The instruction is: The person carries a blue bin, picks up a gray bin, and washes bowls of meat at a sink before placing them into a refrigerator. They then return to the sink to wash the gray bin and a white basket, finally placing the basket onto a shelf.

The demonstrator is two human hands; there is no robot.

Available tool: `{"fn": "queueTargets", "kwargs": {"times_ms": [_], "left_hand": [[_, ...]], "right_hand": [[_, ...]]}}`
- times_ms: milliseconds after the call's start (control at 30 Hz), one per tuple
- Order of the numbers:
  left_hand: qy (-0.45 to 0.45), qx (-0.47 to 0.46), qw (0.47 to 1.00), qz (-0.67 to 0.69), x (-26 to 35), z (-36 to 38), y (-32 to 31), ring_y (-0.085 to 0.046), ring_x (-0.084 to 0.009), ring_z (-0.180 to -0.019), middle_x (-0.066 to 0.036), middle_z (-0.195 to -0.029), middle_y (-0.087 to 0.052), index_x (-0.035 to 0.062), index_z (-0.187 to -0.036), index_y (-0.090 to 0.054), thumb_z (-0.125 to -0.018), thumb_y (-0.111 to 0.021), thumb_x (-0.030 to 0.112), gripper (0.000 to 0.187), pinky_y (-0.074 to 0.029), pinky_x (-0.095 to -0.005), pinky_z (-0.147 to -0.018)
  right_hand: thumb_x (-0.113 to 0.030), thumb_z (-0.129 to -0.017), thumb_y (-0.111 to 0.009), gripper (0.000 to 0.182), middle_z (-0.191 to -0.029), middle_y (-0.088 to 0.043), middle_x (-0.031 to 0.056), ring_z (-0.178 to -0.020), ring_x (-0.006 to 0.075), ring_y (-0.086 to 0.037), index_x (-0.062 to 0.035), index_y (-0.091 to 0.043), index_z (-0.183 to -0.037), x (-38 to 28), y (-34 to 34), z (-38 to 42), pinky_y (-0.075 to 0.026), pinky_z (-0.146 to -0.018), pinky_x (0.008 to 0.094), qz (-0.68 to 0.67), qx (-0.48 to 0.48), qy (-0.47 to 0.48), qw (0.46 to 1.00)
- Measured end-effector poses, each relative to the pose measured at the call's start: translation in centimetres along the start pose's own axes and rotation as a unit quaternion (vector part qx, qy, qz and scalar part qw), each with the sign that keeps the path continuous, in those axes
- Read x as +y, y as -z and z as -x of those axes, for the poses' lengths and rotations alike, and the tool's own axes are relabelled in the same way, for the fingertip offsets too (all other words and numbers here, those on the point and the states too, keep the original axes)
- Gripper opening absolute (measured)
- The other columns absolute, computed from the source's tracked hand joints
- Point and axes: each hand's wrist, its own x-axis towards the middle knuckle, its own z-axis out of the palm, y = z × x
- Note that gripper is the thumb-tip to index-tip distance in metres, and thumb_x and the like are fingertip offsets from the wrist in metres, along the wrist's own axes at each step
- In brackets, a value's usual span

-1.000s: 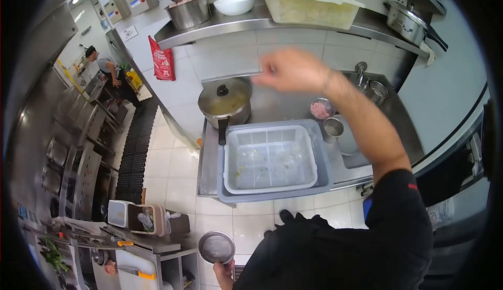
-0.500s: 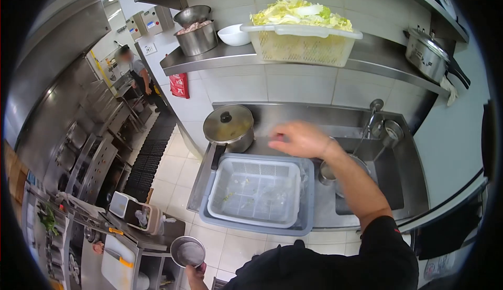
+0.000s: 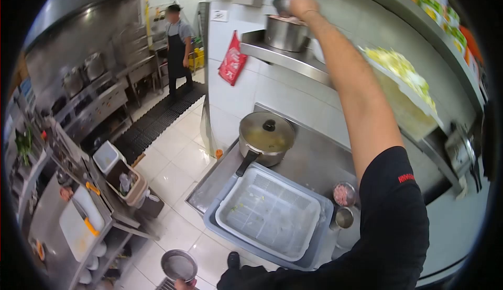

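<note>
My right hand [image 3: 304,3] is raised to the shelf at the top, its fingers closed on the edge of a small metal bowl [image 3: 282,6]. The bowl is tilted over a steel pot [image 3: 285,33] with pale pink meat in it. Low in the view, my left hand [image 3: 185,284] grips a round metal pan [image 3: 178,265]; most of this hand is cut off by the frame edge.
On the counter [image 3: 319,156] are a glass-lidded pot [image 3: 267,135], a white basket [image 3: 270,211] in a blue-grey tub [image 3: 212,222], and a bowl of pink meat [image 3: 344,193]. Cabbage [image 3: 401,70] fills a shelf basket. Another person [image 3: 178,49] stands at the back left.
My right hand has gone from above the counter up to the shelf and taken hold of the small bowl. The view has turned left. My left hand still holds the pan.
</note>
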Motion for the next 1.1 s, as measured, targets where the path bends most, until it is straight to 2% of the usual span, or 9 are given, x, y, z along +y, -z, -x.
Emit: {"fn": "queueTargets", "kwargs": {"times_ms": [67,333,500,533,733,833,933,1033,1100], "left_hand": [[0.078,0.050,0.994,-0.056,-2.5,-0.1,-2.1,-0.057,-0.0259,-0.097,-0.015,-0.113,-0.060,-0.0001,-0.123,-0.058,-0.094,-0.065,0.027,0.040,-0.055,-0.0421,-0.073],[0.079,0.018,0.967,0.240,-4.6,-4.4,-1.5,-0.057,-0.0269,-0.097,-0.016,-0.113,-0.060,-0.0009,-0.123,-0.058,-0.095,-0.063,0.026,0.039,-0.055,-0.0427,-0.073],[0.132,-0.049,0.864,0.483,-4.8,-8.2,-1.3,-0.057,-0.0275,-0.096,-0.017,-0.113,-0.059,-0.0014,-0.123,-0.057,-0.096,-0.062,0.025,0.038,-0.056,-0.0430,-0.073],[0.144,-0.054,0.838,0.524,-5.0,-8.8,-1.4,-0.057,-0.0277,-0.096,-0.017,-0.113,-0.059,-0.0015,-0.123,-0.057,-0.096,-0.061,0.025,0.038,-0.056,-0.0431,-0.073],[0.162,-0.077,0.712,0.679,-6.2,-11.6,-2.9,-0.057,-0.0283,-0.094,-0.018,-0.112,-0.059,-0.0025,-0.122,-0.057,-0.097,-0.059,0.024,0.036,-0.056,-0.0435,-0.072],[0.180,-0.081,0.758,0.621,-4.2,-10.1,-1.5,-0.058,-0.0263,-0.090,-0.015,-0.108,-0.061,-0.0033,-0.119,-0.059,-0.097,-0.060,0.026,0.037,-0.055,-0.0427,-0.069],[-0.005,-0.072,0.940,0.332,-4.2,-9.0,0.2,-0.058,-0.0237,-0.086,-0.014,-0.104,-0.064,-0.0035,-0.119,-0.060,-0.096,-0.063,0.025,0.037,-0.055,-0.0417,-0.067],[0.243,-0.045,0.749,0.614,-2.8,-7.3,1.5,-0.062,-0.0277,-0.087,-0.018,-0.104,-0.067,-0.0025,-0.123,-0.060,-0.091,-0.069,0.024,0.043,-0.055,-0.0424,-0.067],[0.115,0.022,0.895,0.431,-3.0,-6.5,1.8,-0.062,-0.0322,-0.091,-0.021,-0.108,-0.066,-0.0022,-0.125,-0.059,-0.090,-0.069,0.024,0.045,-0.054,-0.0433,-0.070]], "right_hand": [[-0.025,-0.096,-0.056,0.043,-0.138,-0.055,0.0152,-0.125,0.0360,-0.056,-0.0135,-0.054,-0.138,2.5,-5.0,-4.2,-0.047,-0.104,0.0436,-0.048,0.075,0.010,0.996],[-0.027,-0.095,-0.056,0.043,-0.128,-0.062,0.0197,-0.121,0.0379,-0.058,-0.0106,-0.057,-0.134,2.4,-5.5,-3.2,-0.048,-0.100,0.0467,0.014,-0.117,-0.077,0.990],[-0.058,-0.088,-0.054,0.072,-0.134,-0.058,0.0244,-0.120,0.0400,-0.058,-0.0028,-0.057,-0.135,7.4,-9.1,0.0,-0.044,-0.105,0.0451,-0.083,-0.022,-0.029,0.996],[-0.067,-0.083,-0.057,0.088,-0.129,-0.060,0.0251,-0.120,0.0385,-0.058,0.0028,-0.054,-0.136,6.3,-7.2,0.6,-0.040,-0.108,0.0444,-0.096,-0.070,-0.097,0.988],[-0.062,-0.090,-0.050,0.076,-0.121,-0.065,0.0267,-0.116,0.0410,-0.060,0.0050,-0.061,-0.124,11.3,-12.5,-2.4,-0.043,-0.102,0.0469,-0.284,-0.076,-0.172,0.940],[-0.052,-0.093,-0.046,0.064,-0.121,-0.064,0.0294,-0.113,0.0439,-0.061,0.0050,-0.063,-0.116,12.2,-12.6,-2.7,-0.046,-0.098,0.0472,-0.175,-0.097,-0.133,0.971],[-0.042,-0.093,-0.046,0.053,-0.120,-0.064,0.0299,-0.111,0.0449,-0.061,0.0041,-0.063,-0.113,11.6,-13.2,-2.8,-0.047,-0.097,0.0473,-0.291,-0.031,-0.249,0.923],[-0.034,-0.092,-0.048,0.046,-0.119,-0.065,0.0277,-0.109,0.0429,-0.063,0.0031,-0.064,-0.114,15.8,-15.8,-4.1,-0.049,-0.097,0.0468,0.070,-0.051,0.005,0.996],[-0.031,-0.091,-0.048,0.041,-0.119,-0.066,0.0250,-0.109,0.0406,-0.064,-0.0004,-0.065,-0.114,16.5,-16.4,-4.7,-0.049,-0.097,0.0459,-0.089,-0.041,-0.137,0.986]]}}
